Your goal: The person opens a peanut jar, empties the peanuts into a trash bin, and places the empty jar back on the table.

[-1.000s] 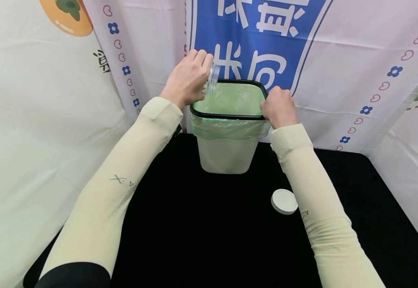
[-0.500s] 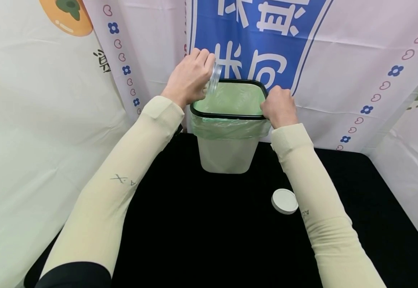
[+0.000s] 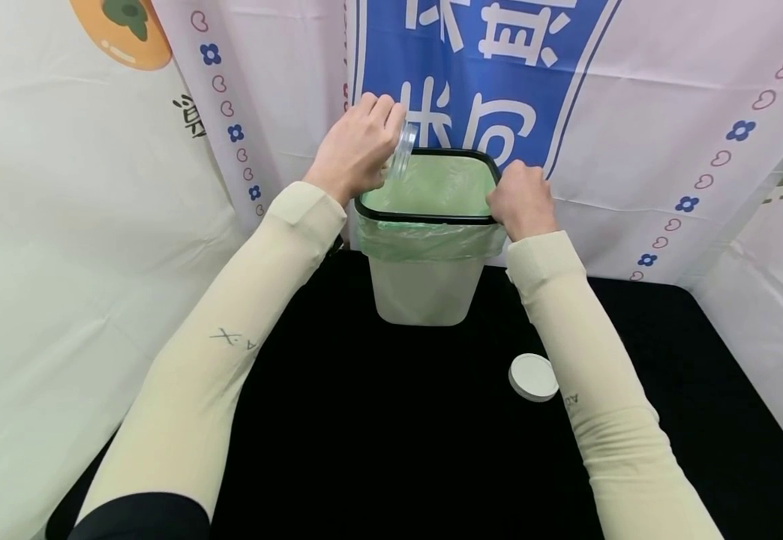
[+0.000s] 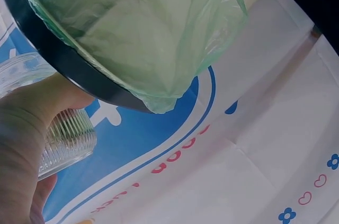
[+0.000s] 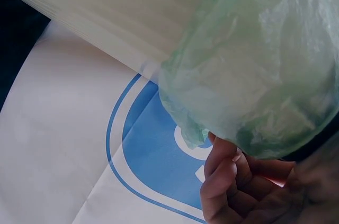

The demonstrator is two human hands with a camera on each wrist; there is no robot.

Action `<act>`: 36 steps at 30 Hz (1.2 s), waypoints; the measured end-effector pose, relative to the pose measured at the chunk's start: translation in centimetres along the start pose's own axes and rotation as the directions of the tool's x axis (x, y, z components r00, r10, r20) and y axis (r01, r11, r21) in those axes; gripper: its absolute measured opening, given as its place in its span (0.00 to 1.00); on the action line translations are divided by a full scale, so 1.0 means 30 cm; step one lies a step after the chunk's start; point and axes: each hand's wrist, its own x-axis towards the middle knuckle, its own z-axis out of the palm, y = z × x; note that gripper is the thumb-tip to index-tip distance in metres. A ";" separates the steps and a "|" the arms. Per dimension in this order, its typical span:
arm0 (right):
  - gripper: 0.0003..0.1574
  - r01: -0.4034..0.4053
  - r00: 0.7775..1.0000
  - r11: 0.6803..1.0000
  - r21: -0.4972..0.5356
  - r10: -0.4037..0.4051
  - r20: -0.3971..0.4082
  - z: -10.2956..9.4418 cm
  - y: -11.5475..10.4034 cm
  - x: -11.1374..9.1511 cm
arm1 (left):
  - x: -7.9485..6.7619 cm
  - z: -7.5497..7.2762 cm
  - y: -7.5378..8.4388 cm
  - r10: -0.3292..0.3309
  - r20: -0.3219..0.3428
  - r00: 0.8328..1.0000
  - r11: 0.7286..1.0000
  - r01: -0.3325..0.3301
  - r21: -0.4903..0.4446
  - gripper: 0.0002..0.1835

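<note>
A trash can (image 3: 425,292) with a black rim (image 3: 432,219) stands at the back of the table. Its green bag (image 3: 432,241) is folded out over the rim. My left hand (image 3: 358,142) grips a clear ribbed jar (image 4: 69,142), held tilted with its mouth toward the can's opening. Most of the jar is hidden behind the fingers in the head view. At the rim's right side my right hand (image 3: 523,199) grips the can's edge. The right wrist view shows its curled fingers (image 5: 220,179) beside the bag. Whether anything lies inside the can cannot be seen.
A white round lid (image 3: 533,377) lies on the black tablecloth (image 3: 378,420), partly beside the right forearm. Behind the can hangs a printed cloth (image 3: 641,127) with a blue panel. Pale cloth walls (image 3: 61,225) close off both sides.
My left hand and the jar have shifted very slightly to the right. My right hand, the trash can and the lid stay in place.
</note>
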 end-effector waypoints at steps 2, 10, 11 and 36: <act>0.10 0.002 1.000 1.000 -0.001 -0.002 -0.002 0.000 -0.001 0.000 | 0.001 0.000 0.001 0.002 -0.008 1.000 1.000 -0.002 0.004 0.28; 0.11 -0.002 1.000 1.000 -0.001 0.002 -0.001 0.002 0.001 -0.002 | 0.003 -0.002 0.007 0.004 -0.006 1.000 1.000 -0.004 -0.003 0.28; 0.11 -0.002 1.000 1.000 -0.001 0.002 -0.002 0.003 0.001 -0.002 | 0.003 -0.002 0.008 0.003 -0.004 1.000 1.000 -0.003 -0.004 0.27; 0.11 0.006 1.000 1.000 -0.003 -0.006 -0.013 0.004 0.002 0.001 | 0.010 -0.008 0.022 0.018 0.013 1.000 1.000 -0.018 0.009 0.31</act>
